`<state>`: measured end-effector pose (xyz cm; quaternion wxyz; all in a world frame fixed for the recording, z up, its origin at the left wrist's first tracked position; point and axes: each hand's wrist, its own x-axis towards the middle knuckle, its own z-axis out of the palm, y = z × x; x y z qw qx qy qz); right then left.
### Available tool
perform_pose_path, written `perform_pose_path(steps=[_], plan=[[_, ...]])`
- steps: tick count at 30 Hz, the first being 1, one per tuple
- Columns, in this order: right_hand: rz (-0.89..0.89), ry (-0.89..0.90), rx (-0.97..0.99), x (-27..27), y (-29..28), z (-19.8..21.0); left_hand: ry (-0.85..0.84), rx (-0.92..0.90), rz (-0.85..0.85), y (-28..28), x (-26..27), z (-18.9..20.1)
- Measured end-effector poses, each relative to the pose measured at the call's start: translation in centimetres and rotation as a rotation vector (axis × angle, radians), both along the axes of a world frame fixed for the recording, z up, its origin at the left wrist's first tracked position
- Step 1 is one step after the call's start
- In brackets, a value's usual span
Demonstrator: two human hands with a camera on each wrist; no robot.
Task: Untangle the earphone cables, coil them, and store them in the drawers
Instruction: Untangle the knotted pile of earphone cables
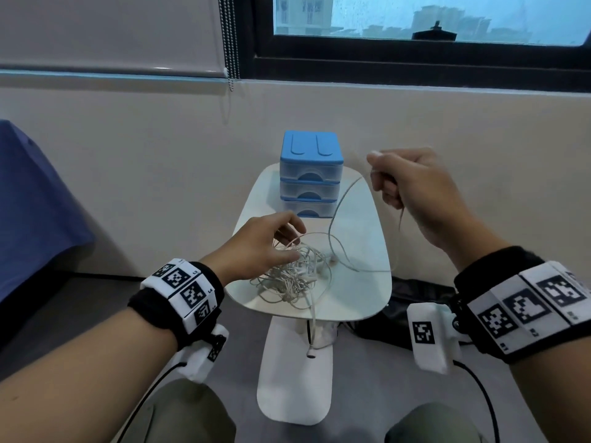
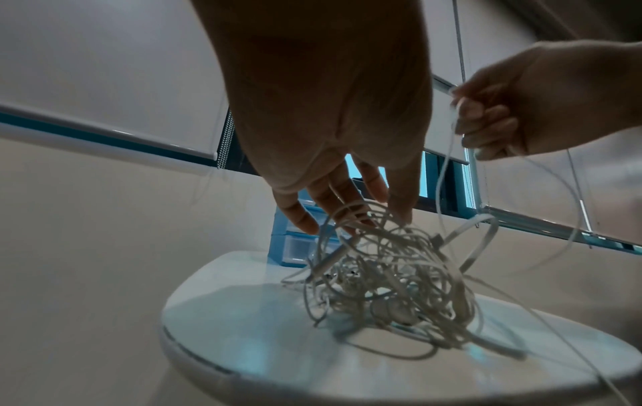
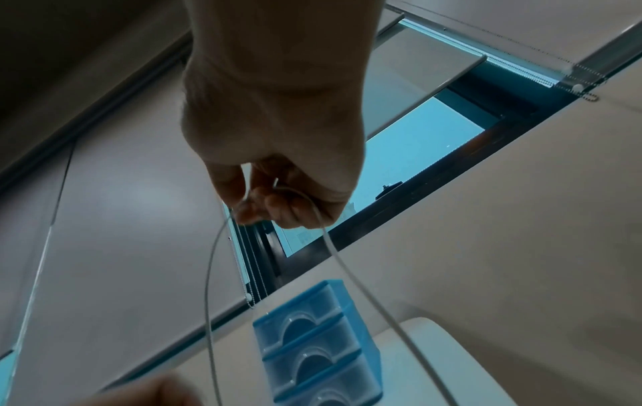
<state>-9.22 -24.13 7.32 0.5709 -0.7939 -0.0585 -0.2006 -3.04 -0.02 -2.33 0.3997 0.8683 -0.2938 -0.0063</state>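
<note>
A tangle of white earphone cables (image 1: pixel 294 276) (image 2: pixel 389 277) lies on a small white table (image 1: pixel 361 302) (image 2: pixel 243 329). My left hand (image 1: pixel 284 241) (image 2: pixel 347 217) reaches into the top of the tangle with its fingers spread and fairly straight, touching the loops. My right hand (image 1: pixel 380 174) (image 3: pixel 264 208) is raised at the table's right and pinches one cable strand (image 1: pixel 339 203) (image 3: pixel 351 277) that runs down to the tangle. A blue three-drawer box (image 1: pixel 310 174) (image 3: pixel 319 349) stands at the table's far edge with all drawers closed.
One cable end (image 1: pixel 311 330) hangs over the table's front edge toward the white base (image 1: pixel 294 378). A black bag (image 1: pixel 415 302) lies on the floor at right, and blue fabric (image 1: pixel 32 203) fills the left. Wall, window and blind chain (image 1: pixel 230 43) are behind.
</note>
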Motion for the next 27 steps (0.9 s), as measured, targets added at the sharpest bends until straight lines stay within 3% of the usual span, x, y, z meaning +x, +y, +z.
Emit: perform_pose_path(steps=[4, 6, 12, 16, 22, 27], plan=[[-0.162, 0.152, -0.335, 0.9, -0.5, -2.2, 0.02, -0.011, -0.003, 0.0, -0.1, 0.3], [-0.2, 0.17, -0.405, 0.8, -0.1, -3.2, 0.014, -0.026, 0.004, 0.0, -0.1, 0.5], [0.066, 0.238, -0.546, 1.4, 3.2, -7.4, -0.014, -0.052, -0.005, -0.7, -0.2, 1.1], [0.045, 0.18, -0.501, 1.5, 4.1, -9.3, -0.026, -0.074, 0.001, -0.8, -0.4, 1.4], [-0.013, 0.143, -0.399, 2.0, 4.0, -8.6, -0.037, -0.092, 0.079, 0.4, -0.2, 1.4], [-0.03, 0.174, -0.435, 2.3, 3.2, -7.6, 0.089, -0.021, 0.058, 1.6, -0.2, 1.2]])
